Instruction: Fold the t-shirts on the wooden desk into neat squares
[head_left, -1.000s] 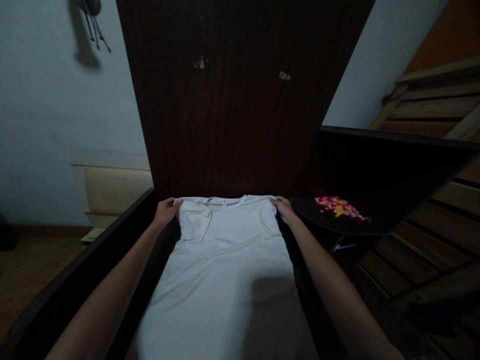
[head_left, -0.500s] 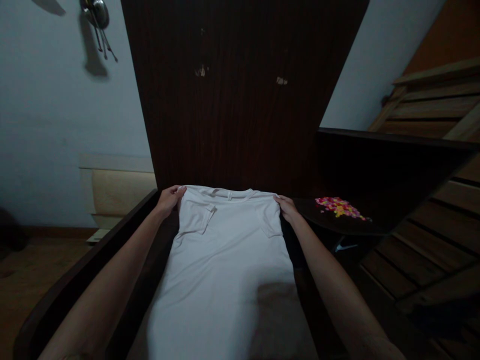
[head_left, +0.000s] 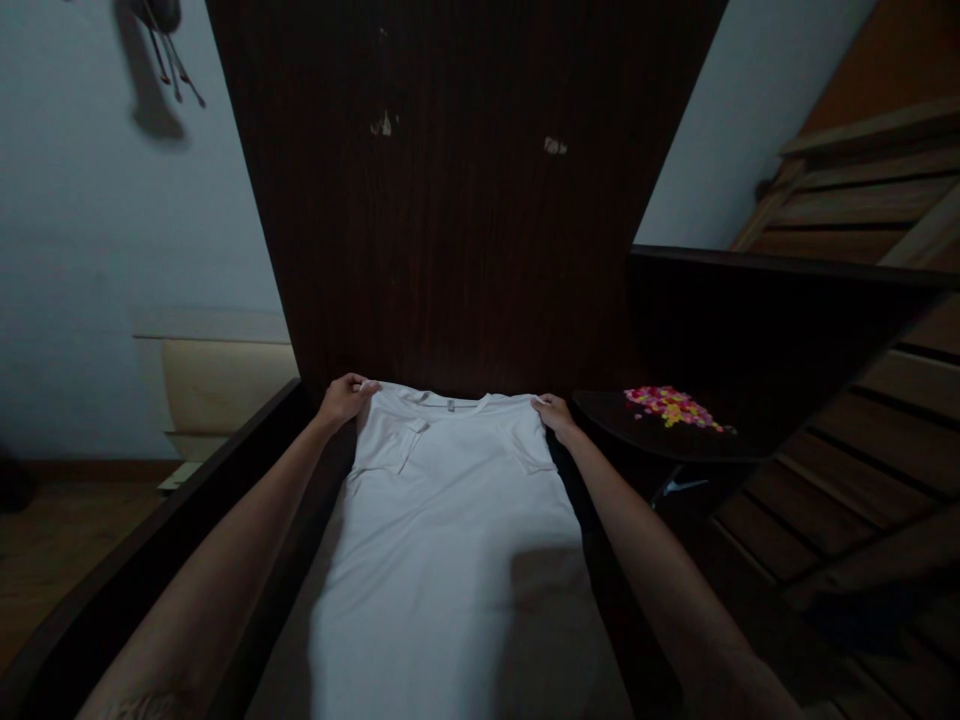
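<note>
A white T-shirt [head_left: 457, 480] is spread toward me on a dark surface, its neckline at the far end and its short sleeves folded inward over the front. My left hand [head_left: 347, 400] pinches the shirt's left shoulder corner between thumb and fingers. At the opposite shoulder, my right hand [head_left: 555, 415] grips the other corner the same way. The fabric between them is fairly taut, with light creases across the chest. A shadow covers the lower right part of the shirt.
A tall dark wooden panel [head_left: 465, 200] rises right behind the shirt. To the right, pink and yellow petal-like pieces [head_left: 675, 407] lie on a dark rounded shelf [head_left: 637, 430]. A dark raised edge [head_left: 165, 540] runs along the left. Wooden slats [head_left: 862, 460] stand at far right.
Both hands keep hold of the shirt's shoulders; the right hand and its corner sit slightly further left and lower in view. The camera view has shifted a little.
</note>
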